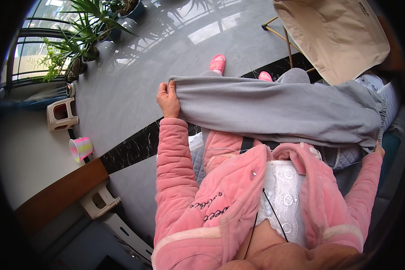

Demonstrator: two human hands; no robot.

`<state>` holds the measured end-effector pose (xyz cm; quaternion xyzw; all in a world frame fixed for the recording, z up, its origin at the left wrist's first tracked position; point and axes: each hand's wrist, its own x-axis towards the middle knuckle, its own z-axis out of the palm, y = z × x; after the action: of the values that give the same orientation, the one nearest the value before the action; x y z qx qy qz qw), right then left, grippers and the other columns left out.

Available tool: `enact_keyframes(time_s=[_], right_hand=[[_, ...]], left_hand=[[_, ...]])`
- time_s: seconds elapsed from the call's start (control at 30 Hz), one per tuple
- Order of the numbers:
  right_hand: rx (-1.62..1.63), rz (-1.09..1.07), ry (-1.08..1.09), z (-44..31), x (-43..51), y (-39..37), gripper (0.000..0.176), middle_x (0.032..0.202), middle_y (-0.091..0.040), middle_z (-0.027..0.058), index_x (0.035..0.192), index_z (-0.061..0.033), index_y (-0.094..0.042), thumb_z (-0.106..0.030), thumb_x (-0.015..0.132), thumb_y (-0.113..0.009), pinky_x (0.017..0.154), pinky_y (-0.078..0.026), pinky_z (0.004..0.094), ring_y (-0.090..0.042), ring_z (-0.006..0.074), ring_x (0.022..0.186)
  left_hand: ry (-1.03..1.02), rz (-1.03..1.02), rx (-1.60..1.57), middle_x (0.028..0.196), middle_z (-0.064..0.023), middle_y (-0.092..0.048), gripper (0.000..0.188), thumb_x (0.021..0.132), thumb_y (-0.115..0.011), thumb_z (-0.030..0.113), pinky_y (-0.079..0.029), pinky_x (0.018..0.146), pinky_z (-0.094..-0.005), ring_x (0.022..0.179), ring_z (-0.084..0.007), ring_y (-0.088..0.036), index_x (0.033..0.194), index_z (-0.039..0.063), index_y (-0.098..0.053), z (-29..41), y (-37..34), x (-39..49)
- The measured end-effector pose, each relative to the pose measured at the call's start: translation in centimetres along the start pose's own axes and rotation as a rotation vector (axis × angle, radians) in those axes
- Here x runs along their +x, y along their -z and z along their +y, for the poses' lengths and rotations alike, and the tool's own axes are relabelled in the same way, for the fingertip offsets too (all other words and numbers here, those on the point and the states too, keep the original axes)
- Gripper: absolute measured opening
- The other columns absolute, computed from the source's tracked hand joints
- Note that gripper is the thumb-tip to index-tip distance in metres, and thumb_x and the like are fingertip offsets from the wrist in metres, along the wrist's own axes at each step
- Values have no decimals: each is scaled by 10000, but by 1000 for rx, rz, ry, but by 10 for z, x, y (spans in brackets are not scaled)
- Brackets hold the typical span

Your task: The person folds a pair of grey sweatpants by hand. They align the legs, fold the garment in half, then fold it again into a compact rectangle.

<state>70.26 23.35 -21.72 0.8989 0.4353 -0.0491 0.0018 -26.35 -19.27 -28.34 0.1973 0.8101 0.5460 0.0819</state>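
Grey soft fabric trousers (276, 108) are stretched sideways across my lap, folded lengthwise, with a gathered elastic waistband at the right end. My left hand (168, 99) grips the left end, thumb on top of the cloth near its upper corner. At the lower right corner, by the gathered edge, my right hand (379, 150) pinches the cloth; most of its fingers are hidden. Beneath the right end lies a quilted grey-white cover (347, 158). Pink quilted sleeves cover both my arms.
A beige fabric folding chair (337, 37) stands at the upper right. Pink slippers (217, 64) are on my feet on the grey tiled floor. Potted plants (94, 30) line the window at the upper left. Plastic stools (62, 114) and a colourful bucket (81, 149) stand at the left.
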Motion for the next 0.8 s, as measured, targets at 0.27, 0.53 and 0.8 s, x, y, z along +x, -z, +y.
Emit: enact_keyframes(time_s=[0.27,0.53,0.8], right_hand=[[355,-56,-167,-11,-31,-20,526,940,-706,135,996,78,-717,-413,827,-801,727,-511,427,-610,241,770],[-227,51,155,-38,-33,63,739,920,-730,172,948,52,-740,-646,709,-774,771,-532,459,-657,321,808],[-423,188,572,-96,-41,37,538,900,-723,159,903,-48,-710,-581,837,-664,778,-522,474,-678,383,861]], left_hand=[[458,-210,-105,750,-20,-607,472,1019,-540,452,-436,635,-280,690,-99,-494,898,8,-643,-62,-11,-20],[976,-517,-502,1265,-110,-630,693,1008,-314,650,-455,986,-430,1128,-249,-609,1358,83,-506,-78,24,-66],[661,-401,-1086,1072,-61,-705,274,991,-625,199,-548,798,-288,887,-128,-664,1200,22,-638,-60,23,-53]])
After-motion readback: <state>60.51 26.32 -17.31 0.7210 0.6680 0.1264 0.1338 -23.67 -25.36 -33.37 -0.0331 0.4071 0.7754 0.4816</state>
